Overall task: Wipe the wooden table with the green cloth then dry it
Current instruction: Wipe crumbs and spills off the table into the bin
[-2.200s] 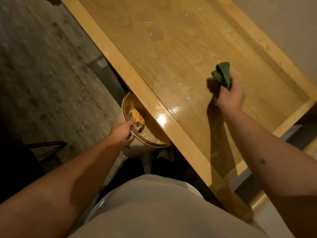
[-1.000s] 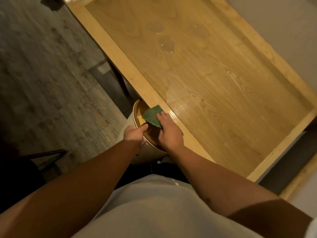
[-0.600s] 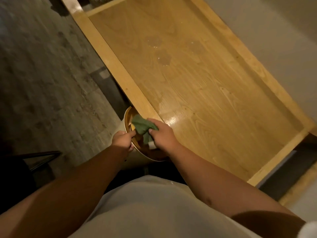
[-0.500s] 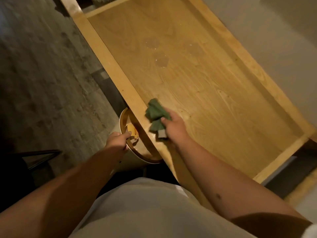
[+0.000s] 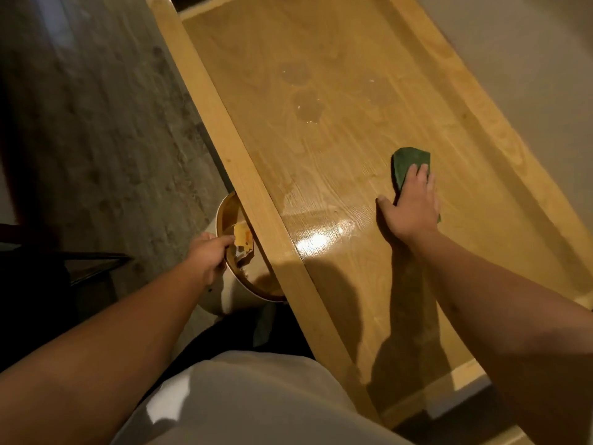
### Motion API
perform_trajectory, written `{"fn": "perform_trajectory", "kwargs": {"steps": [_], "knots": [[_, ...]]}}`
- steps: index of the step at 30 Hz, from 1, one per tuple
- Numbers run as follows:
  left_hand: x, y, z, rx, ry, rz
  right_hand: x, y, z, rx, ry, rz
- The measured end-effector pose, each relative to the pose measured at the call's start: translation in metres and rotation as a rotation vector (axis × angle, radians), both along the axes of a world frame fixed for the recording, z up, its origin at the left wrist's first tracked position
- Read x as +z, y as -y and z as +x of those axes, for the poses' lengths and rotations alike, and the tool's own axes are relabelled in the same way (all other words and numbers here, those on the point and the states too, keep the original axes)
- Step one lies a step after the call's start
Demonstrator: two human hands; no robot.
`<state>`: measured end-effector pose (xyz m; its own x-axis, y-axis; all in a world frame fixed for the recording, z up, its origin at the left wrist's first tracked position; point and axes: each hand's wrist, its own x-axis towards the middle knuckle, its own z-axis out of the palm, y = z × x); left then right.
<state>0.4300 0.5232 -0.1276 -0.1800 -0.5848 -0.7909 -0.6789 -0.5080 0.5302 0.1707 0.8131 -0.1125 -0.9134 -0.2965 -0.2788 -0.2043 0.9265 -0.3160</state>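
The long wooden table (image 5: 353,75) runs from near right to far left, with a raised pale rim. My right hand (image 5: 412,208) lies flat on the green cloth (image 5: 409,163) and presses it onto the middle of the tabletop. The cloth sticks out beyond my fingertips. Wet patches (image 5: 308,107) sit farther along the table, and a glossy wet streak (image 5: 317,242) shines near the front rim. My left hand (image 5: 207,253) grips the rim of a white bucket (image 5: 224,297) just below the table's edge.
Inside the bucket is brownish water with a yellow scrap (image 5: 242,239) floating. A grey tiled floor (image 5: 96,123) lies to the left. A dark chair frame (image 5: 93,261) stands at the left. A pale wall (image 5: 529,59) borders the table's far side.
My right hand carried the green cloth from over the bucket up onto the table and out to its middle, where it now lies flat. My left hand stayed on the bucket rim.
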Motion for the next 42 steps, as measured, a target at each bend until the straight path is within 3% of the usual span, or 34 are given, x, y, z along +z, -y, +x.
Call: {"fn": "perform_trajectory", "kwargs": {"steps": [20, 27, 32, 35, 38, 42], "knots": [[0.009, 0.002, -0.012, 0.068, 0.021, -0.099, -0.011, 0.120, 0.085, 0.461, -0.037, -0.071], [0.007, 0.010, -0.015, 0.059, 0.010, -0.196, -0.017, 0.158, 0.126, 0.491, 0.149, -0.203], [0.011, 0.013, -0.013, -0.014, 0.011, -0.253, -0.020, 0.166, 0.150, 0.607, 0.006, -0.274], [0.012, 0.012, -0.012, -0.024, -0.008, -0.264, -0.015, 0.168, 0.159, 0.705, 0.024, -0.374], [0.011, 0.012, -0.013, -0.047, 0.017, -0.277, -0.003, 0.172, 0.160, 0.581, 0.263, -0.587], [0.009, 0.014, -0.012, -0.049, 0.036, -0.293, 0.015, 0.170, 0.136, 0.042, 0.582, -0.769]]}}
